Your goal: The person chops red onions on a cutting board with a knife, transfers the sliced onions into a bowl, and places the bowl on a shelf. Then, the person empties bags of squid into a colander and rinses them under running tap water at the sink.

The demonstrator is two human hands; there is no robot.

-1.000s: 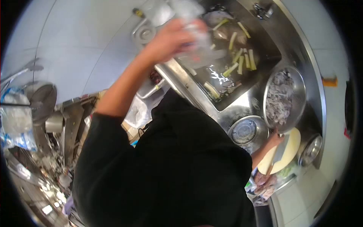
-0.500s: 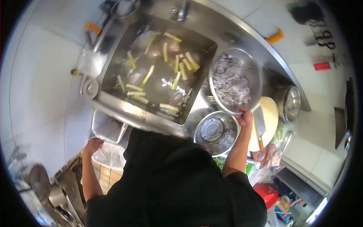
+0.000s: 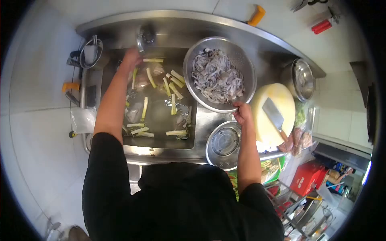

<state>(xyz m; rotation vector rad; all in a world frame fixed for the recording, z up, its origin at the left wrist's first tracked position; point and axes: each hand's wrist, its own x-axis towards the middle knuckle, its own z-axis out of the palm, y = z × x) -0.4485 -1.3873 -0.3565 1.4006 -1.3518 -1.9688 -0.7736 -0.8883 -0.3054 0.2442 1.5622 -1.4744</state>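
My right hand [image 3: 243, 113] grips the near rim of a metal colander [image 3: 250, 86], which is tilted and holds a heap of grey-white raw strips [image 3: 217, 76] whose kind I cannot tell. Over the far left of the sink [image 3: 192, 138], my left hand [image 3: 132, 58] reaches close to the faucet [image 3: 140, 39]. Its fingers are blurred, and whether they touch the faucet is unclear. Water fills the sink basin, with cut leek pieces [image 3: 144, 107] floating among pale chunks [image 3: 134, 114]. A second perforated metal basin [image 3: 224, 141] sits below my right hand.
A cleaver [image 3: 273, 114] lies on a round, pale chopping block [image 3: 263, 134] at the right. Beyond it stand stacked metal bowls [image 3: 304, 80], with bagged meat [image 3: 301, 140] nearer me. A metal pot [image 3: 90, 54] holding utensils is at the sink's left corner.
My left hand has moved from beside the bin at lower left up to the faucet area. My right hand keeps hold of the colander. The view has turned and shifted.
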